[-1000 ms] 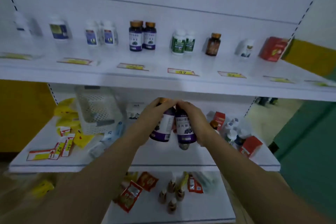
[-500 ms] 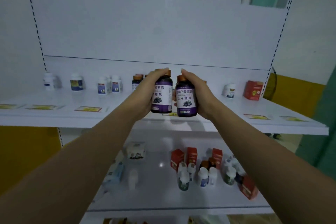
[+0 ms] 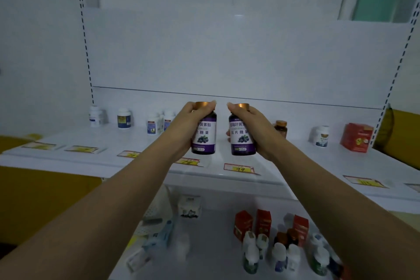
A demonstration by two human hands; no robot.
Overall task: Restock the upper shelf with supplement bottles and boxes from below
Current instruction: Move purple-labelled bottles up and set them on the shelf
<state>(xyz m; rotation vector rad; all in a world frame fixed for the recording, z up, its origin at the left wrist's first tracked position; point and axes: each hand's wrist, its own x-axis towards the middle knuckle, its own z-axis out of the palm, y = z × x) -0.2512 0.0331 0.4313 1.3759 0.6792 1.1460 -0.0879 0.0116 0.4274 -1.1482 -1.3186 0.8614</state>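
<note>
My left hand (image 3: 181, 127) grips a dark bottle with a purple blueberry label and a copper cap (image 3: 205, 135). My right hand (image 3: 256, 129) grips a second, matching purple bottle (image 3: 241, 136). Both bottles are upright, a small gap between them, held just above the front of the white upper shelf (image 3: 227, 175). Fingers wrap round each bottle's cap and side. On the lower shelf (image 3: 204, 257) stand several small white-capped bottles (image 3: 279, 254) and red boxes (image 3: 263, 223).
Along the back of the upper shelf stand white bottles (image 3: 123, 118), an amber bottle (image 3: 281, 128), a white jar (image 3: 320, 136) and a red box (image 3: 356, 137). Price tags (image 3: 238, 168) lie along its front edge. A white carton (image 3: 189, 207) sits on the lower shelf.
Both hands lifted the two purple bottles from the lower shelf up to the upper shelf's level, then moved them slightly apart. The view tilted upward.
</note>
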